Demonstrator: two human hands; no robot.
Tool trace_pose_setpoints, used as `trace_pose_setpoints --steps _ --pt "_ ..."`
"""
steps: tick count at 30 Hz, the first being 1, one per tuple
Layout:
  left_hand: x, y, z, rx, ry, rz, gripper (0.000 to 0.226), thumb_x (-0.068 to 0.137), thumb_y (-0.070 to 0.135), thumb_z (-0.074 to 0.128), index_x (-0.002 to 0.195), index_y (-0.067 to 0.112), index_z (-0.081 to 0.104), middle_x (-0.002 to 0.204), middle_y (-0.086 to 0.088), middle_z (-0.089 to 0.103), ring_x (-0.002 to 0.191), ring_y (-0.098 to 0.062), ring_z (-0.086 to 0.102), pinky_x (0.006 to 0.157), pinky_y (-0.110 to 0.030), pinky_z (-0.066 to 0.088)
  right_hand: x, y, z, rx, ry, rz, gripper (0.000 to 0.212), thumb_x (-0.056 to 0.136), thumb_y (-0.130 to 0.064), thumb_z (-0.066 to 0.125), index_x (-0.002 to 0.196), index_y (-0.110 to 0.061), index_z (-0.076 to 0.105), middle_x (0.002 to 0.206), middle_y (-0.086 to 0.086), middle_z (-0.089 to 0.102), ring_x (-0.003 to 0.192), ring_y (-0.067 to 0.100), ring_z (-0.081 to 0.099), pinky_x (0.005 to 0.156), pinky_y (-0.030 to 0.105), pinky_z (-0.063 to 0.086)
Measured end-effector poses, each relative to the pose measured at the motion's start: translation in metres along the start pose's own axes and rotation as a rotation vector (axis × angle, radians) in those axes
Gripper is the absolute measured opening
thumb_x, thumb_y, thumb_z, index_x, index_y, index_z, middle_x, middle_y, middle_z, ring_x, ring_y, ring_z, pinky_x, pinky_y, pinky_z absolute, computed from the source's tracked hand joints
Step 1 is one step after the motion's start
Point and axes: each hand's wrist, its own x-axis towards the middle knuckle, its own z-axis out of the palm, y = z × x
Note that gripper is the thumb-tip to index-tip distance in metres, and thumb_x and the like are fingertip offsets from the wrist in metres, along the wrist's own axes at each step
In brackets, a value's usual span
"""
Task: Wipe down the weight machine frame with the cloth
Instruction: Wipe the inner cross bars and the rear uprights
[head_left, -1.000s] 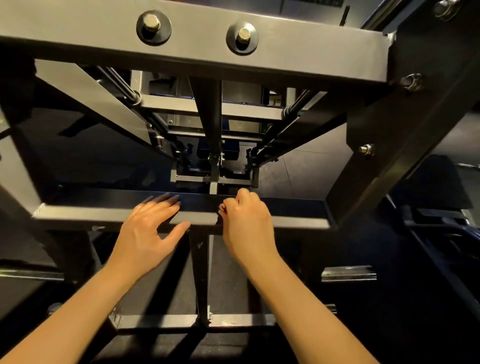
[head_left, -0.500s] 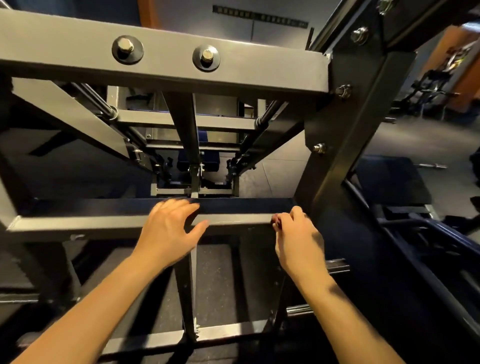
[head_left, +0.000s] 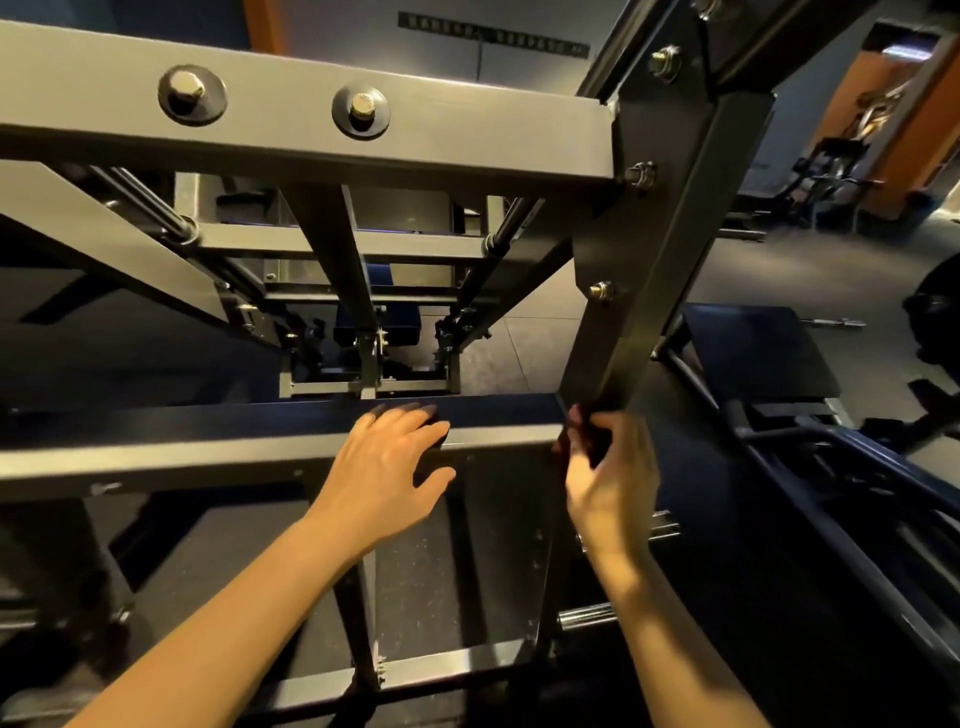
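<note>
The left hand (head_left: 387, 460) lies flat, fingers straight, on the lower crossbar (head_left: 156, 462) of the weight machine frame (head_left: 467, 119); at the crossbar's right end, under the slanted upright (head_left: 649, 249), the right hand (head_left: 610, 480) grips a dark cloth (head_left: 592, 446) in curled fingers

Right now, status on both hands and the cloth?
Left hand flat on lower crossbar. Right hand pinching what looks like dark cloth at base of angled upright. Nothing in the way.
</note>
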Motion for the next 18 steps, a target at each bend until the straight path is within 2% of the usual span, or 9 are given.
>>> trace_pose_setpoints --steps 3,5,9,11,13,15,16,18 --pt "-0.022 -0.011 0.001 0.02 0.061 -0.026 0.056 0.091 0.042 0.071 0.142 0.023 0.058 0.15 -0.001 0.054 0.142 -0.021 0.045 0.121 -0.044 0.026 -0.028 0.009 0.016 0.11 -0.088 0.262 0.019 0.094 -0.017 0.071 0.11 -0.019 0.062 0.105 -0.012 0.059 0.099 0.01 0.062 0.072 0.002 0.038" --pt "-0.037 -0.019 -0.003 0.043 0.101 -0.066 0.054 0.088 0.035 0.076 0.137 0.018 0.063 0.144 -0.004 0.058 0.137 -0.024 0.049 0.117 -0.045 0.033 -0.03 0.008 0.023 0.183 -0.05 0.396 0.022 0.095 -0.022 0.07 0.116 -0.02 0.062 0.112 -0.008 0.063 0.103 0.007 0.059 0.077 0.004 0.037" --pt "-0.058 -0.037 -0.014 0.073 0.136 -0.093 0.054 0.085 0.029 0.079 0.135 0.016 0.064 0.139 -0.005 0.062 0.133 -0.024 0.053 0.115 -0.043 0.033 -0.042 -0.016 0.037 0.234 -0.003 0.487 0.021 0.095 -0.023 0.069 0.115 -0.025 0.061 0.115 -0.009 0.061 0.102 0.002 0.055 0.088 0.015 0.046" --pt "-0.061 -0.043 -0.015 0.067 0.152 -0.063 0.053 0.085 0.026 0.08 0.134 0.015 0.065 0.138 -0.005 0.063 0.132 -0.024 0.055 0.115 -0.044 0.032 -0.059 -0.044 0.054 0.304 -0.026 0.439 0.021 0.094 -0.019 0.07 0.113 -0.024 0.063 0.11 -0.013 0.062 0.101 -0.002 0.059 0.084 0.01 0.049" --pt "-0.06 -0.046 -0.015 0.05 0.163 -0.043 0.051 0.084 0.024 0.08 0.133 0.014 0.066 0.135 -0.005 0.064 0.13 -0.024 0.056 0.115 -0.045 0.034 -0.078 -0.07 0.072 0.295 -0.114 0.252 0.02 0.093 -0.013 0.071 0.11 -0.023 0.064 0.104 -0.013 0.062 0.1 -0.004 0.06 0.082 0.006 0.048" --pt "-0.059 -0.05 -0.016 0.03 0.158 -0.02 0.05 0.084 0.023 0.08 0.131 0.014 0.067 0.134 -0.004 0.065 0.128 -0.024 0.056 0.114 -0.047 0.037 -0.086 -0.08 0.08 0.227 -0.177 0.081 0.02 0.092 -0.011 0.071 0.107 -0.022 0.064 0.102 -0.012 0.061 0.097 -0.001 0.06 0.083 0.01 0.048" --pt "-0.058 -0.054 -0.017 0.015 0.147 0.0 0.05 0.085 0.023 0.08 0.132 0.014 0.067 0.134 -0.003 0.064 0.128 -0.023 0.056 0.115 -0.047 0.037 -0.083 -0.076 0.078 0.2 -0.175 0.06 0.02 0.092 -0.011 0.071 0.107 -0.022 0.065 0.102 -0.011 0.062 0.096 0.0 0.06 0.084 0.011 0.048" --pt "-0.06 -0.063 -0.02 -0.014 0.138 0.046 0.05 0.086 0.023 0.08 0.133 0.014 0.067 0.137 -0.003 0.063 0.13 -0.022 0.056 0.116 -0.043 0.035 -0.072 -0.057 0.067 0.176 -0.094 0.138 0.019 0.091 -0.012 0.071 0.106 -0.022 0.066 0.1 -0.011 0.064 0.095 0.001 0.061 0.084 0.009 0.047"
